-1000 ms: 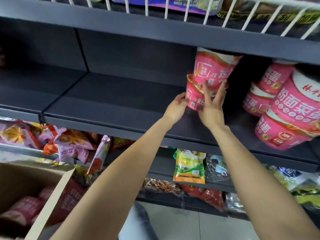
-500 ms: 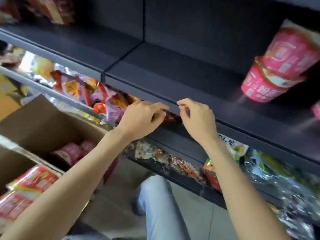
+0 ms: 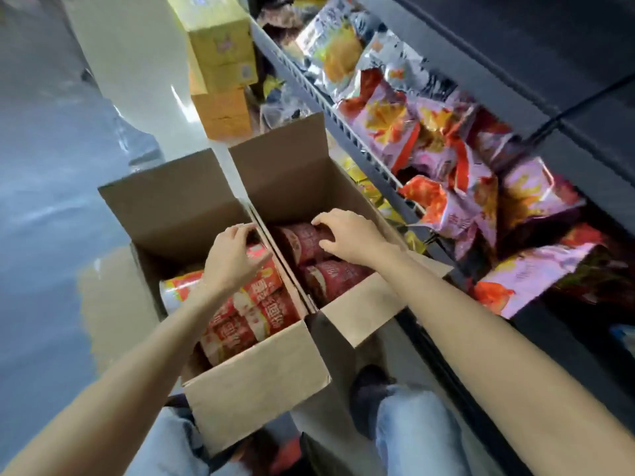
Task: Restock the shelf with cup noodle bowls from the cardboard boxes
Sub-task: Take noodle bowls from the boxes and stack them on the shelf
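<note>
Left hand curls onto a bowl in the left box; right hand cups another. Grip each firmly before lifting clear of flaps.

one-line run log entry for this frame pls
phase: reaching into boxes | left hand: on orange-red bowl | right hand: on dark-red bowl | lifted: none

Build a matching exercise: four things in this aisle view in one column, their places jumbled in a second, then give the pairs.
Things
1. left hand
2. right hand
3. yellow cartons
4. snack bags

Places
A. stacked on the floor beyond the boxes
B. on the wire-fronted shelf
C. over bowls in the box nearer the shelf
D. over bowls in the box farther from the shelf

Pairs: 1-D, 2-C, 3-A, 4-B
</note>
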`<state>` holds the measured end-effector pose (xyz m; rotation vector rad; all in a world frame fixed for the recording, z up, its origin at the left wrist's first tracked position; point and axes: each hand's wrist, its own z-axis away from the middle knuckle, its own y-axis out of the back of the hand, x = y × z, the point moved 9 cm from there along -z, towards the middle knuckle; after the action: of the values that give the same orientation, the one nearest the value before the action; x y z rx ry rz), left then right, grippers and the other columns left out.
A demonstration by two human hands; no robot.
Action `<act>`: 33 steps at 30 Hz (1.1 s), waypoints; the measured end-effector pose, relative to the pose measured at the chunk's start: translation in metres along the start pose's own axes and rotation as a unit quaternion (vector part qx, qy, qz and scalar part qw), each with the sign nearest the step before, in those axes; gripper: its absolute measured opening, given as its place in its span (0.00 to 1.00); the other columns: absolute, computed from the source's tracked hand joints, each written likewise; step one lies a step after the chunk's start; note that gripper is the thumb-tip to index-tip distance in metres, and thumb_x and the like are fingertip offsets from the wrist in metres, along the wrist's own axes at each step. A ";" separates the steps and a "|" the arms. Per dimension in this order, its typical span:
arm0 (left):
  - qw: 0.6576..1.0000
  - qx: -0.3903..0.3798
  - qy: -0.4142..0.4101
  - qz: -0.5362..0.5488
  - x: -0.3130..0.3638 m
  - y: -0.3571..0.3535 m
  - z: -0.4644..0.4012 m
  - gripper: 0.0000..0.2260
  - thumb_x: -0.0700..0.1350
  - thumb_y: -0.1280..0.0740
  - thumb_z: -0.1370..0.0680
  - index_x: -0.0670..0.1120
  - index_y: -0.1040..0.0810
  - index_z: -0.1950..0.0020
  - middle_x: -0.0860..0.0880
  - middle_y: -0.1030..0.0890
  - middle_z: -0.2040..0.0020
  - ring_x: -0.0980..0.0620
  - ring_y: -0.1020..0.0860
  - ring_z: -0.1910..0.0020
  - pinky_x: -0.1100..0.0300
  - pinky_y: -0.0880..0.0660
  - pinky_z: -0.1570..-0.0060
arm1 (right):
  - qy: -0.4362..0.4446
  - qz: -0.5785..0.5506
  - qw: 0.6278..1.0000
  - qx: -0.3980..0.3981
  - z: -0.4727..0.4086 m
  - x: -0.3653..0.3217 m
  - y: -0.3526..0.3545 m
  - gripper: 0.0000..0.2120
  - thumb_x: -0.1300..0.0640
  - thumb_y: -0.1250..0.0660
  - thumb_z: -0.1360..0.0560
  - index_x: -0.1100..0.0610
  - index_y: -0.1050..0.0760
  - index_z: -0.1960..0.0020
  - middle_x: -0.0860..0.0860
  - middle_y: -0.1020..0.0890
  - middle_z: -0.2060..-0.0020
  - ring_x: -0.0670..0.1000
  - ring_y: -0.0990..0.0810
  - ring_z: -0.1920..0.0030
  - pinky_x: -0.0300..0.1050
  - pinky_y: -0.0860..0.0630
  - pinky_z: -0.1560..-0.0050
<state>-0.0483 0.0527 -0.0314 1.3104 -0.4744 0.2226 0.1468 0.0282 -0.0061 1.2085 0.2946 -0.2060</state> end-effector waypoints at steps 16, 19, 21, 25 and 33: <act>0.982 0.002 -0.112 -0.150 -0.032 -0.074 -0.065 0.40 0.70 0.50 0.25 0.45 0.49 0.21 0.46 0.49 0.21 0.51 0.56 0.22 0.52 0.61 0.26 | -0.178 -0.210 0.951 -0.142 -0.205 0.078 -0.235 0.59 0.36 0.26 0.42 0.48 0.57 0.23 0.57 0.45 0.24 0.62 0.46 0.25 0.61 0.42 0.28; 0.976 0.018 -0.127 -0.177 -0.033 -0.074 -0.067 0.40 0.70 0.50 0.24 0.43 0.44 0.22 0.44 0.44 0.22 0.50 0.50 0.22 0.50 0.57 0.25 | -0.182 -0.222 0.948 -0.137 -0.220 0.092 -0.255 0.56 0.38 0.27 0.43 0.46 0.54 0.24 0.59 0.49 0.23 0.65 0.48 0.25 0.63 0.39 0.30; 0.975 0.016 -0.125 -0.182 -0.034 -0.075 -0.067 0.40 0.70 0.49 0.24 0.42 0.42 0.22 0.43 0.42 0.22 0.49 0.49 0.22 0.48 0.55 0.25 | -0.182 -0.214 0.954 -0.108 -0.212 0.086 -0.235 0.52 0.43 0.25 0.38 0.46 0.52 0.24 0.59 0.52 0.24 0.65 0.51 0.25 0.60 0.40 0.28; 0.978 0.008 -0.114 -0.177 -0.033 -0.075 -0.067 0.40 0.70 0.49 0.25 0.43 0.43 0.22 0.43 0.43 0.22 0.49 0.50 0.22 0.48 0.55 0.24 | -0.200 -0.231 0.950 -0.068 -0.194 0.089 -0.196 0.47 0.44 0.24 0.35 0.44 0.48 0.24 0.61 0.47 0.26 0.65 0.45 0.27 0.56 0.40 0.29; 0.969 0.017 0.025 0.244 -0.030 -0.050 -0.058 0.37 0.62 0.32 0.26 0.48 0.41 0.23 0.49 0.38 0.24 0.53 0.40 0.25 0.58 0.42 0.28 | -0.155 -0.453 0.873 0.096 -0.090 0.089 -0.063 0.47 0.47 0.20 0.42 0.47 0.38 0.28 0.55 0.31 0.34 0.51 0.28 0.35 0.49 0.30 0.33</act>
<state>-0.0417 0.0986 -0.0985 1.2022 -0.7490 0.6741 0.2013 0.0910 -0.1207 1.1309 0.5542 -1.2621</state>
